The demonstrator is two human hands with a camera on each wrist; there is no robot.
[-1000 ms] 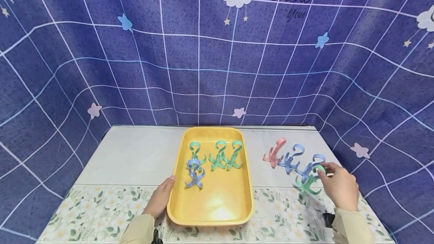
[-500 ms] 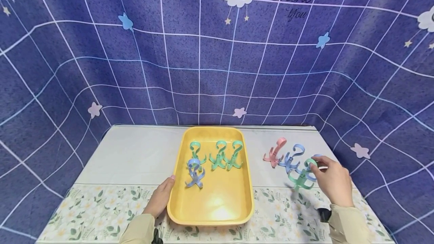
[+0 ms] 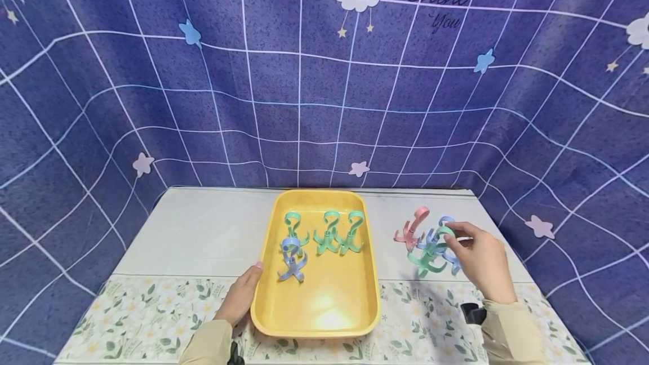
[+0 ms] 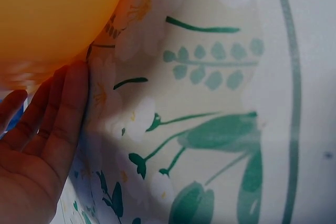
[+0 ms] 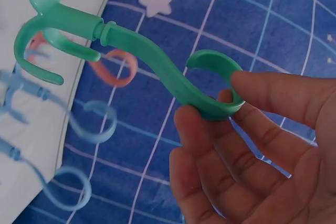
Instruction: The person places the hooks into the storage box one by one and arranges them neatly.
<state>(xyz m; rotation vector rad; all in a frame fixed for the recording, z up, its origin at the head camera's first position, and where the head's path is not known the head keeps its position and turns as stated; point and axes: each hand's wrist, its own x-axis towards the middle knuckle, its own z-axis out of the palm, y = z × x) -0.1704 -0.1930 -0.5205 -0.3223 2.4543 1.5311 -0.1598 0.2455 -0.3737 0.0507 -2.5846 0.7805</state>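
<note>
In the right wrist view, my right hand (image 5: 268, 150) pinches a green four-pronged rotating hook (image 5: 149, 56) by its curled top, with thumb and fingers. The head view has this right hand (image 3: 484, 258) at the right of the table, its hook's prongs pointing down and overlapping two blue hooks (image 3: 451, 261) behind. A yellow tray (image 3: 316, 323) stands in the middle, with several green hooks (image 3: 327, 238) and a blue hook (image 3: 291, 266) inside. My left hand (image 3: 240, 294) rests against the tray's left side, its fingers (image 4: 73, 95) fairly straight along the outer wall.
A pink hook (image 3: 412, 232) stands behind the held one, right of the tray. The table (image 3: 203, 230) has a pale back part and a floral cloth (image 3: 152, 314) at the front. A dark blue patterned curtain (image 3: 284, 83) encloses the back and sides.
My right hand has lifted the green hook from beside the blue hooks and carried it leftward, so it now overlaps them. The left hand and the tray have stayed in place.
</note>
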